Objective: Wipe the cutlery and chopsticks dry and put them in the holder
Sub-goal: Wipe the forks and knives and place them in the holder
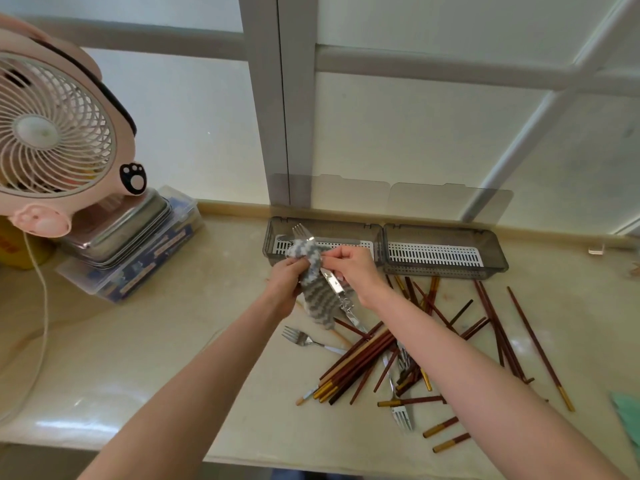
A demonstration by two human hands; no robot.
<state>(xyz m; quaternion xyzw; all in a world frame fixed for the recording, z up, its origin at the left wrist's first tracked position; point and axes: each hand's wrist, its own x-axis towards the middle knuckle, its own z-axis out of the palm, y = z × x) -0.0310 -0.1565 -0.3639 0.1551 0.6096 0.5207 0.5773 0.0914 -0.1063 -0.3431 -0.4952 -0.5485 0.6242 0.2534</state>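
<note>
A person's two bare hands work a fork (302, 232) inside a grey-and-white striped cloth (317, 296) above a pale countertop (173, 341), just past centre toward 12 o'clock; the left hand (289, 282) is clenched round the cloth, bunching it about the fork's neck; the right hand (356, 271), at 3 o'clock of the left, curls its fingers round the fork's handle where it leaves the cloth. The tines poke out of the cloth toward 11 o'clock, over the left tray of the holder (383, 247); the handle slants down toward 5 o'clock; a tail of cloth hangs toward 6 o'clock.

The holder, two smoky trays side by side with white slotted inserts, sits against the window at 12 o'clock of the hands; its clear lids (450, 202) stand open against the glass.

A loose heap of dark red, gold-tipped chopsticks (367, 355) sprawls from 5 to 3 o'clock of the hands; a second fork (299, 337) lies at 6 o'clock of the left hand; a third fork (401, 415) lies among the chopsticks farther toward 5 o'clock.

At 9 o'clock a pink fan (52, 133) stands on stacked metal trays (131, 230) atop a plastic box (138, 271); a green cloth (628, 410) shows at the 4 o'clock edge.
</note>
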